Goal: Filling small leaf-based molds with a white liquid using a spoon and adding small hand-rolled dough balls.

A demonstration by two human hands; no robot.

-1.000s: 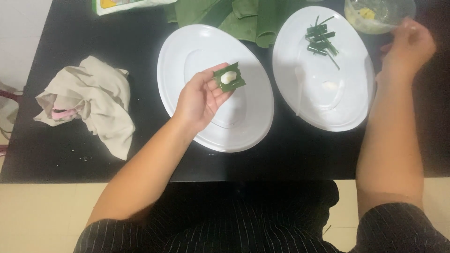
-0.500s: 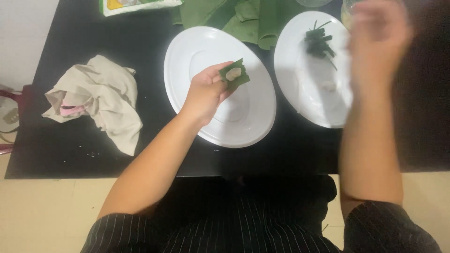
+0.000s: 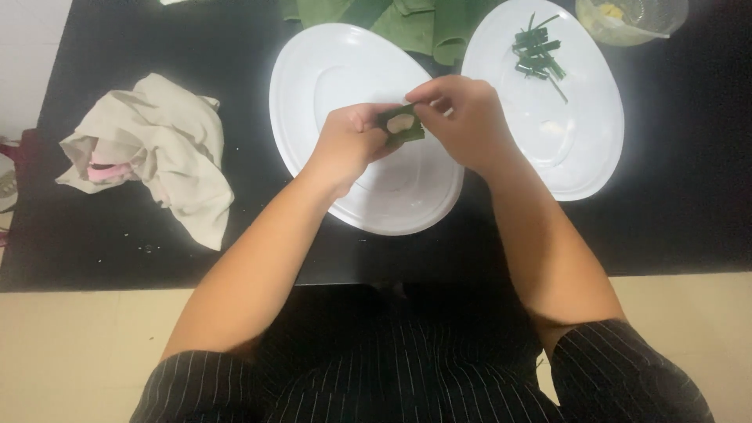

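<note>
We work at a black counter (image 3: 117,266) whose near edge meets a pale cream floor (image 3: 78,352). A white wall (image 3: 27,55) shows at far left, and bright light glares overhead.

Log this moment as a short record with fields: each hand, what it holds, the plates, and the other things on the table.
left hand: holds a small folded green leaf piece with pale filling
right hand: fingers pinch the same leaf
near plate: white, oval, under both hands
far plate: white, carries cut green strips
table: black
also there: crumpled beige cloth, glass bowl, large green leaves
</note>
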